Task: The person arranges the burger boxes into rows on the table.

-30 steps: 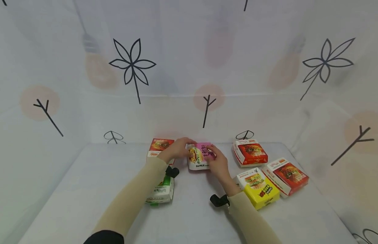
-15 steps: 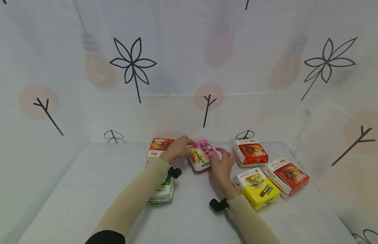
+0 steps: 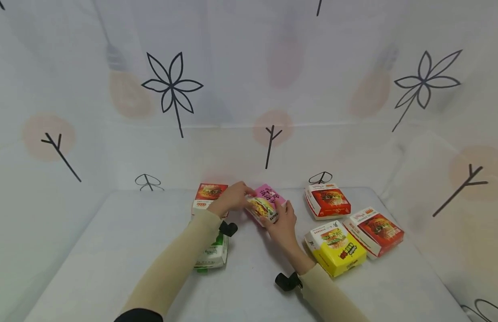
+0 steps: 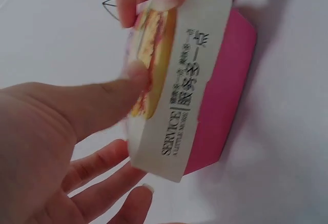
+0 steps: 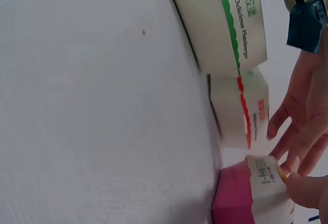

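A pink and white burger box (image 3: pixel 268 194) with a burger picture and the word SUPER on its lid sits turned at an angle at the back middle of the table. My left hand (image 3: pixel 234 197) holds its left side, and in the left wrist view the thumb (image 4: pixel 115 93) lies on the printed lid while the other fingers reach past the edge. From the near right corner my right hand (image 3: pixel 283 226) grips the same box, thumb at the front and fingers along the right side. The white flap with printed text (image 4: pixel 187 88) faces the left wrist camera.
Left of the hands, a red and white burger box (image 3: pixel 209 192) stands behind a green and white one (image 3: pixel 214 256), both partly hidden by the left arm. At right are a red box (image 3: pixel 329 200), another red box (image 3: pixel 379 229) and a yellow one (image 3: pixel 339 250). A patterned cloth hangs behind.
The pink box has turned from facing straight to lying at an angle. My right hand has shifted from its right side to its near right corner, while my left hand stays almost in place.
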The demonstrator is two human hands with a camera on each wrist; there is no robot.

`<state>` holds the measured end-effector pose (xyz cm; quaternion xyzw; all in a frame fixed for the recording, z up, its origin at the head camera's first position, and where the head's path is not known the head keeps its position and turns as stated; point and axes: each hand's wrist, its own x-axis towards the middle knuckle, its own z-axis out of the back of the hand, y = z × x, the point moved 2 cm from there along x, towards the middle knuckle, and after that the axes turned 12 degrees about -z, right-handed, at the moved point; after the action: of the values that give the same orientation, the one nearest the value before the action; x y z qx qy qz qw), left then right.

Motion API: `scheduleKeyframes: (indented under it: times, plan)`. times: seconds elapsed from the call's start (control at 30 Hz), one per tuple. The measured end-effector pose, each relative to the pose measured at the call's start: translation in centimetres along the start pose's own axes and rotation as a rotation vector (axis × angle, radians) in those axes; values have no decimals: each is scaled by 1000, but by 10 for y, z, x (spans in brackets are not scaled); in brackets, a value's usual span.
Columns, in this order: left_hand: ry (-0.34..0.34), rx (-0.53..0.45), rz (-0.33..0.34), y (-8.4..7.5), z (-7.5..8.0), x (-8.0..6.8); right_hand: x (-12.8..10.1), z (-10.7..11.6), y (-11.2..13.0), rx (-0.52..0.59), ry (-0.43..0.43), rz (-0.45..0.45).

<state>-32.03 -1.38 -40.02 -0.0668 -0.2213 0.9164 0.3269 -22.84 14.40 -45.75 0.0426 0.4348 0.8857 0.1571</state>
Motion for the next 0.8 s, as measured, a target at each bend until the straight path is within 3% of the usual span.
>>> scheduleKeyframes:
  times: [0.37, 0.8]
  plan:
    - [-23, -48, 64, 5, 3, -2, 5, 4, 0, -17, 72, 3]
    - [-21, -84, 61, 6, 5, -2, 11, 6, -4, -3, 91, 29]
